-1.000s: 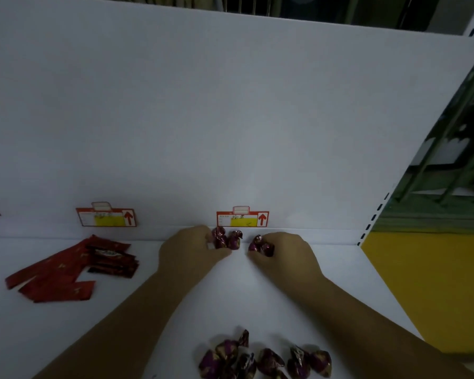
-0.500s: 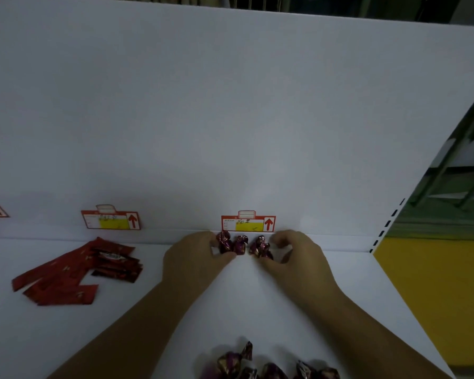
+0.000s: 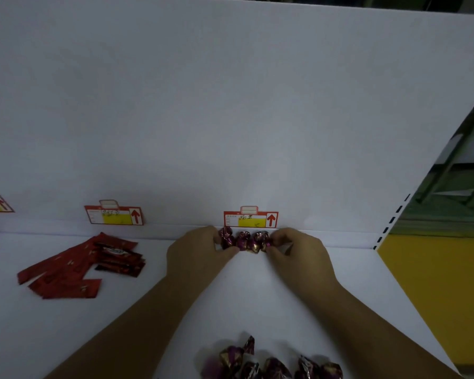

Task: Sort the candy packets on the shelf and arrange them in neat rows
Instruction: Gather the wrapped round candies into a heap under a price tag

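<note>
Barely started: your left hand and right hand pinch the two ends of a short purple candy row at the back of the shelf, under the price tag. The loose purple pile at the near edge and the red packets on the left still look unsorted.

Shelf deck: plain white.
Back panel: plain white.
Candy row, far centre: purple-maroon foil, gold glints.
Candy pile, near centre: purple foil, gold patches.
Flat packets, left: bright red, small pale marks.
Stacked packets beside them: dark maroon, white logo.
Price tags: red border, yellow field, red arrow on white.
Side panel, right: yellow.
</note>
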Demonstrator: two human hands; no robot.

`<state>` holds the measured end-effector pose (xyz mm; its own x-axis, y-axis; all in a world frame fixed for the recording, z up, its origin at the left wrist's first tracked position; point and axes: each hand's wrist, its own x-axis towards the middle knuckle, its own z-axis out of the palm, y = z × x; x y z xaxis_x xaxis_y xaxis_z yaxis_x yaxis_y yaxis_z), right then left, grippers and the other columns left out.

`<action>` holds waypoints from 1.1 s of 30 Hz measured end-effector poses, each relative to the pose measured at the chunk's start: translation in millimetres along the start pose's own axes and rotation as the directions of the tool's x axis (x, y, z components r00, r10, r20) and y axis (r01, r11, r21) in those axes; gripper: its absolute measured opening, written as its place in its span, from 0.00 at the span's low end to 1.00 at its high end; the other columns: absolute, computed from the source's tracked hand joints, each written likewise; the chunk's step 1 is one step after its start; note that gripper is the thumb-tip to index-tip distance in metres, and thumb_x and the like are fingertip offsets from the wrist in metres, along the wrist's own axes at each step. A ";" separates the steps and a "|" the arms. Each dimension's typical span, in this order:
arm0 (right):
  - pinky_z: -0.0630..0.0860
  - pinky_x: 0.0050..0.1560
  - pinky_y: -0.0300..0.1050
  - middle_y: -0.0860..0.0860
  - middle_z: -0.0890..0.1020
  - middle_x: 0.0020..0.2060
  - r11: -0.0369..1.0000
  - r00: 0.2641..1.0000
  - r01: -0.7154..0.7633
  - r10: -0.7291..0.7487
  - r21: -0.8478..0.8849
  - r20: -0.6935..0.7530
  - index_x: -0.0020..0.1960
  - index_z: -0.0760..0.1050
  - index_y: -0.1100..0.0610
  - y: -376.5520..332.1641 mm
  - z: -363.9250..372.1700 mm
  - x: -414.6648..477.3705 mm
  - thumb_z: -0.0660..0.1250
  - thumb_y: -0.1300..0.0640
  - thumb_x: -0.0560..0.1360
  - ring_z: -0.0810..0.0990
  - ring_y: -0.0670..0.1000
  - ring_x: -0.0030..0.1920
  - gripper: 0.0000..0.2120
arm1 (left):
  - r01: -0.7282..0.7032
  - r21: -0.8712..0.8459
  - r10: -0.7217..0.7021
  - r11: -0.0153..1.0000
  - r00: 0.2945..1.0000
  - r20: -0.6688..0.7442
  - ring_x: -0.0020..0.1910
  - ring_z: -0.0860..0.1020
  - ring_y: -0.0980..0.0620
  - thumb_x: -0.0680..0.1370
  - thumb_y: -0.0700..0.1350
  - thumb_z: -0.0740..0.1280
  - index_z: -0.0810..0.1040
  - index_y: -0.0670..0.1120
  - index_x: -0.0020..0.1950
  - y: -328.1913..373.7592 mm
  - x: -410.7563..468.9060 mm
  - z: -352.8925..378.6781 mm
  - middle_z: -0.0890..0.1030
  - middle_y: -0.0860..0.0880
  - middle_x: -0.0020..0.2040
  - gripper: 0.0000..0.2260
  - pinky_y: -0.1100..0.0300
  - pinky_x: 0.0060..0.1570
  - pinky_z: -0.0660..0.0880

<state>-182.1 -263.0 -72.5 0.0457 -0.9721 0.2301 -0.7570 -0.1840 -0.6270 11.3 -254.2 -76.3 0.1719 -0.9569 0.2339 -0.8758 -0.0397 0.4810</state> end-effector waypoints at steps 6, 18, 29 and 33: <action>0.70 0.40 0.39 0.43 0.81 0.39 1.000 1.000 0.007 -0.007 -0.003 -0.009 0.43 0.78 0.47 -0.3 -0.2 -0.6 0.69 0.53 0.70 0.77 0.46 0.39 0.03 | -0.011 -0.012 0.011 1.000 1.000 -0.007 0.33 0.69 0.59 0.63 0.71 0.65 0.69 0.56 0.35 5.0 -2.9 -0.6 0.70 0.60 0.30 0.19 0.65 0.29 0.59; 0.73 0.39 0.40 0.43 0.79 0.35 0.999 0.999 -0.038 0.037 -0.010 -0.012 0.40 0.76 0.49 0.7 -1.1 1.3 0.69 0.51 0.69 0.77 0.47 0.38 0.04 | 0.012 0.126 -0.001 0.992 0.996 -0.088 0.30 0.69 0.59 0.62 0.74 0.61 0.67 0.53 0.33 16.2 -3.9 5.2 0.69 0.58 0.29 0.24 0.64 0.28 0.59; 0.67 0.34 0.39 0.44 0.79 0.37 0.985 0.998 0.053 -0.056 -0.162 -0.017 0.45 0.74 0.47 -6.9 6.2 2.6 0.66 0.35 0.67 0.75 0.46 0.37 0.17 | -0.014 -0.070 0.015 0.997 1.000 0.014 0.32 0.68 0.64 0.67 0.63 0.70 0.76 0.55 0.45 2.7 -6.2 -3.0 0.71 0.60 0.32 0.14 0.68 0.31 0.60; 0.70 0.36 0.41 0.46 0.81 0.38 0.982 0.995 0.092 -0.099 -0.164 -0.034 0.47 0.75 0.48 -5.7 8.1 6.0 0.67 0.37 0.68 0.78 0.50 0.40 0.16 | -0.028 -0.047 0.028 0.999 1.000 0.007 0.36 0.70 0.62 0.69 0.59 0.71 0.79 0.52 0.47 -4.1 -5.5 -6.2 0.73 0.58 0.34 0.14 0.68 0.34 0.61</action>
<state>-172.3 -269.0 -73.6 0.0977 -0.9436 0.3163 -0.8461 -0.2461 -0.4729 16.7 -247.0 -74.4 0.1444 -0.9596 0.2416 -0.8582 0.0001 0.5133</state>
